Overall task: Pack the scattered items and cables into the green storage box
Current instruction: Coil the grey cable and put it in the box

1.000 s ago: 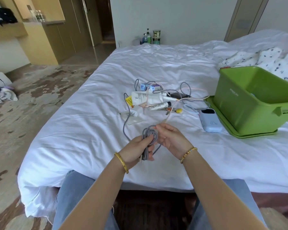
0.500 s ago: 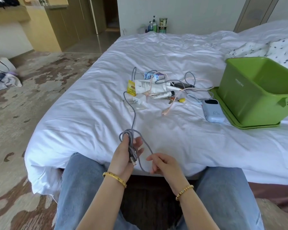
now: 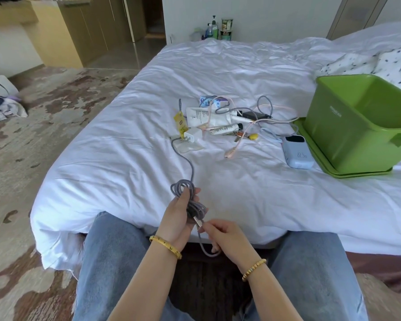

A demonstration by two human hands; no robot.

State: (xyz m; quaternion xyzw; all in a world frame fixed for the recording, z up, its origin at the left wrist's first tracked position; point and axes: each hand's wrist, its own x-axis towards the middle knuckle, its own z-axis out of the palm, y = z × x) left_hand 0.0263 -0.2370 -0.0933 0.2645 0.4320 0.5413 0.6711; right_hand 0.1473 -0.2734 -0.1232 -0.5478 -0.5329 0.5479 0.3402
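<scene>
Hands both grip the grey cable (image 3: 190, 163): left hand (image 3: 180, 216) hides its coils, right hand (image 3: 227, 237) its loop.

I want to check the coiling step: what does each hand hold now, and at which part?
The left hand grips the coiled loops of the grey cable; the right hand pinches its free length just below the plug end.

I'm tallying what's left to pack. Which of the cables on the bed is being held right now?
The grey cable: the left hand grips its coils and the right hand pinches its tail. The pink cable lies untouched among the scattered items.
</scene>
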